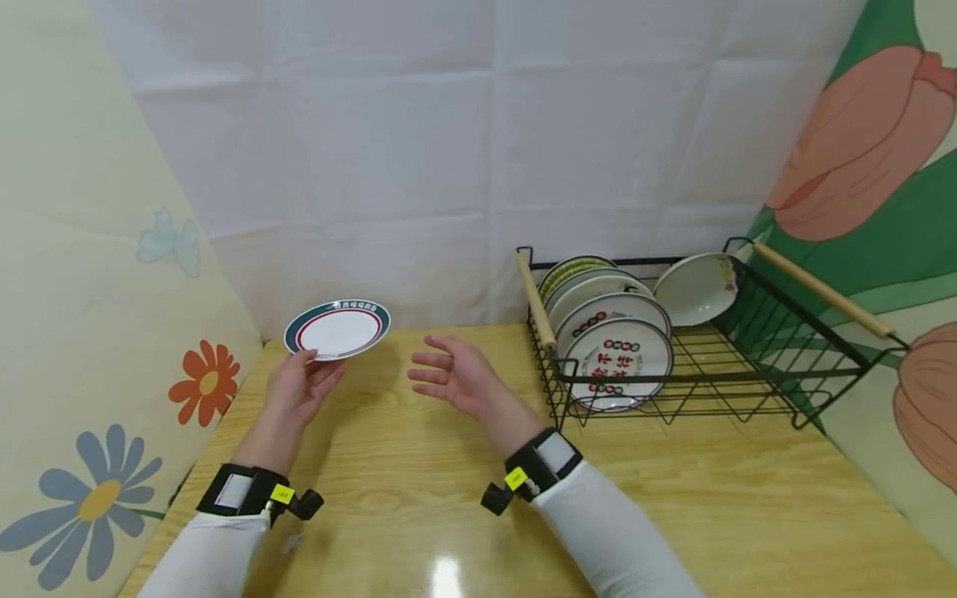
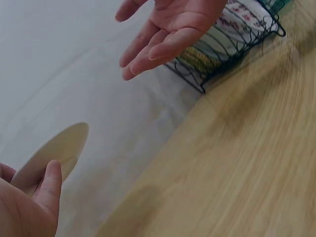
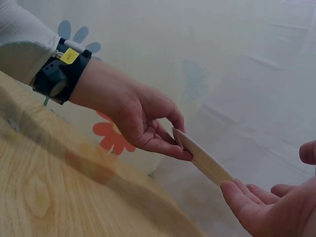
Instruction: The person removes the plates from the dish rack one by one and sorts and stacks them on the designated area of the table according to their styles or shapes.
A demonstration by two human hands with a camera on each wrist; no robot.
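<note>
A white plate with a dark green rim and a red ring is held above the table's left part. My left hand pinches its near edge, thumb on top and fingers beneath, as the right wrist view also shows with the plate tilted. To the right of the plate, my right hand hovers with fingers extended and nothing in its grasp. In the left wrist view the right hand has its palm turned up, apart from the plate.
On the right of the wooden table stands a black wire dish rack with wooden handles. Several plates lean upright in its left end, and a white bowl rests at its back. A white cloth hangs behind.
</note>
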